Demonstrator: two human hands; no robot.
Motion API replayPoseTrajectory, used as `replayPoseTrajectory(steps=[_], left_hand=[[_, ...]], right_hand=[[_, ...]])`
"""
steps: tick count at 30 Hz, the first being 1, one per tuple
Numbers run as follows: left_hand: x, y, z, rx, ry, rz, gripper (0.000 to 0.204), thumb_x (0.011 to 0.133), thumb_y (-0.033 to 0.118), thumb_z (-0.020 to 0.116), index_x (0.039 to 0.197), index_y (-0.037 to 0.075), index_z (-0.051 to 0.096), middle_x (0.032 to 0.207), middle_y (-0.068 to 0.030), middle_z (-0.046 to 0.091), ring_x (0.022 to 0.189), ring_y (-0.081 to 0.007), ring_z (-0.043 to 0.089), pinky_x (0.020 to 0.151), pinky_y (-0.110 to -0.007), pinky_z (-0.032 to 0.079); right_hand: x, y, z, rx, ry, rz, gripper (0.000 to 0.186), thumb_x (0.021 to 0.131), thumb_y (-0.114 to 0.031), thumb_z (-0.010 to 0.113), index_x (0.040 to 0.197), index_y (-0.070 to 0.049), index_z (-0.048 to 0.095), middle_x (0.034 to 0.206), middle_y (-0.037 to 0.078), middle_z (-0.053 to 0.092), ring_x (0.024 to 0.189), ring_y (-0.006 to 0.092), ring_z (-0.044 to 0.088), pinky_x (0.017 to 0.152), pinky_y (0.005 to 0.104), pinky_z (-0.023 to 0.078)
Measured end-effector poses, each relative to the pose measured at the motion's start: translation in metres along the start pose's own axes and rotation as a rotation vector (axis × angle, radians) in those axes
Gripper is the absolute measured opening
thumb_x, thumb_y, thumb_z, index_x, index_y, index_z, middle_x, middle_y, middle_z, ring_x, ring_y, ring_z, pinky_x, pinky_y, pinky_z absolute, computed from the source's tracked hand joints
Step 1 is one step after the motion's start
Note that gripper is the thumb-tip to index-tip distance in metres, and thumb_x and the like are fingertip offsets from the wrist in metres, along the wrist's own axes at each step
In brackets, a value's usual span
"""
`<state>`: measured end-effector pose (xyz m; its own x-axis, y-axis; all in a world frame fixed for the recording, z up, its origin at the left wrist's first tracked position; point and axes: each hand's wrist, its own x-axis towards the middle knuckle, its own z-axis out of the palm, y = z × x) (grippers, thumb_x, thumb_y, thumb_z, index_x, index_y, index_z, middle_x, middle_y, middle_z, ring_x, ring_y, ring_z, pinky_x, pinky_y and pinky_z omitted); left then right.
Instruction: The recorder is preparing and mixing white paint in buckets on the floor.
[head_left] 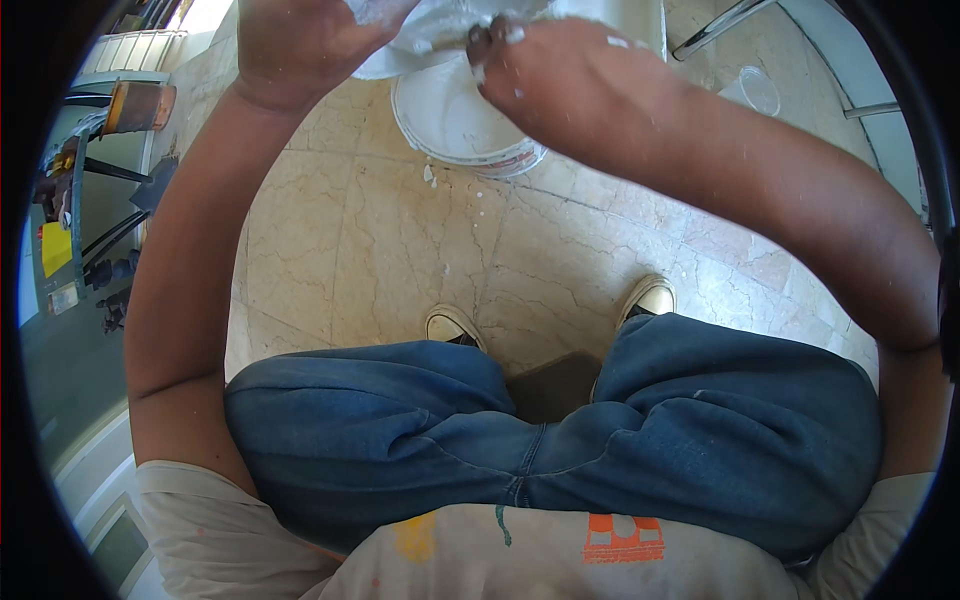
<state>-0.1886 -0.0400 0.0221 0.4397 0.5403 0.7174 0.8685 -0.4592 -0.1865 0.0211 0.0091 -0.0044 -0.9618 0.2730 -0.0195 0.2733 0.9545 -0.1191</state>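
Beige tiles (400, 240) spread under the white bucket (448, 118) at upper centre, your right hand (560, 80) curls round what seems a thin handle (448, 44), and I cannot tell the grip of your cropped left hand (305, 45).

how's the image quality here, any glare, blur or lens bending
Head view: corners black, straight edges bowing near the sides; pale glare on the floor toward the right; right hand looks slightly soft, perhaps from motion; left hand is cut by the top edge.

Workshop, apparently: tiled floor (400, 240), white-smeared bucket (445, 115).
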Motion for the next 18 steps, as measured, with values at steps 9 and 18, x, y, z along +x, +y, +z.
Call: replayPoseTrajectory(steps=[9,18], left_hand=[[-0.035,0.002,0.05,-1.061,0.705,-0.208,0.034,0.072,0.018,0.082,0.096,0.0,0.065,0.08,-0.0184,0.068,0.073,-0.0364,0.069,0.063,-0.041,0.054],[-0.021,0.018,0.069,-1.073,0.798,-0.177,0.033,0.074,0.018,0.081,0.098,0.002,0.065,0.081,-0.0177,0.068,0.072,-0.0359,0.069,0.062,-0.039,0.055]], right_hand=[[-0.027,-0.004,0.01,-0.131,0.136,-0.025,0.033,0.094,-0.003,0.054,0.127,0.004,0.055,0.099,0.021,0.064,0.074,0.0264,0.07,0.058,0.0328,0.057],[-0.016,-0.005,0.035,0.059,0.093,0.023,0.018,0.087,-0.006,0.059,0.102,0.003,0.066,0.093,0.019,0.067,0.079,0.03,0.071,0.067,0.0364,0.058]])
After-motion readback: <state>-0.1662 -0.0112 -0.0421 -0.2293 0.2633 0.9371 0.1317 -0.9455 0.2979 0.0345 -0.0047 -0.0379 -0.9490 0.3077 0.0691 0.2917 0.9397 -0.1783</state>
